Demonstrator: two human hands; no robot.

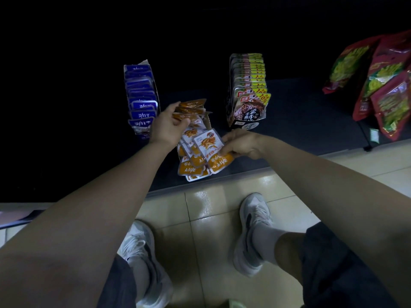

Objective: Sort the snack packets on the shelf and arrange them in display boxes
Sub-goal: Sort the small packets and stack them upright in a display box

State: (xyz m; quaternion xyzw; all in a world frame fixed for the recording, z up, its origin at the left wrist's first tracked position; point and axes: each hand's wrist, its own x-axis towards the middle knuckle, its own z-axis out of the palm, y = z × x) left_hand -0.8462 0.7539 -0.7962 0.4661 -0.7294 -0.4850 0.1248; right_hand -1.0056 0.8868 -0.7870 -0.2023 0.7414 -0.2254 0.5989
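Just past the shelf's [300,112] front edge, both hands are working in the middle of a heap of orange snack packets [191,167].

The left hand [169,126] is gripping a small bunch of orange packets [191,107]. Its thumb is lying over the top of the bunch and its fingers [182,124] are curling in underneath, so the bunch is sitting clamped between them and fanning out beyond the fingertips. A white cardboard box [208,122] is showing just beyond and to the right of those fingertips. How far the box reaches under the heap is not clear.

The right hand [241,144] is pinching a white-faced packet [208,142] by its right edge. The fingers [226,150] are drawn close together on it, and the packet is lying tilted on top of the heap, stretching away to the left of the fingertips. The rest of the heap is spreading below and to the left of those fingertips, with the nearest packets hanging at the shelf's lip.

To the left of the left hand's knuckles, a row of blue packets [142,103] is standing upright in its own tray, close beside the wrist. Beyond the right hand's fingers, a box of black-and-yellow packets [246,94] is standing, filled in a neat file. Well off to the right, large red bags [382,85] are leaning in a pile.

Below the arms, two pale shoes [253,230] are resting on a glossy tiled floor [200,207].
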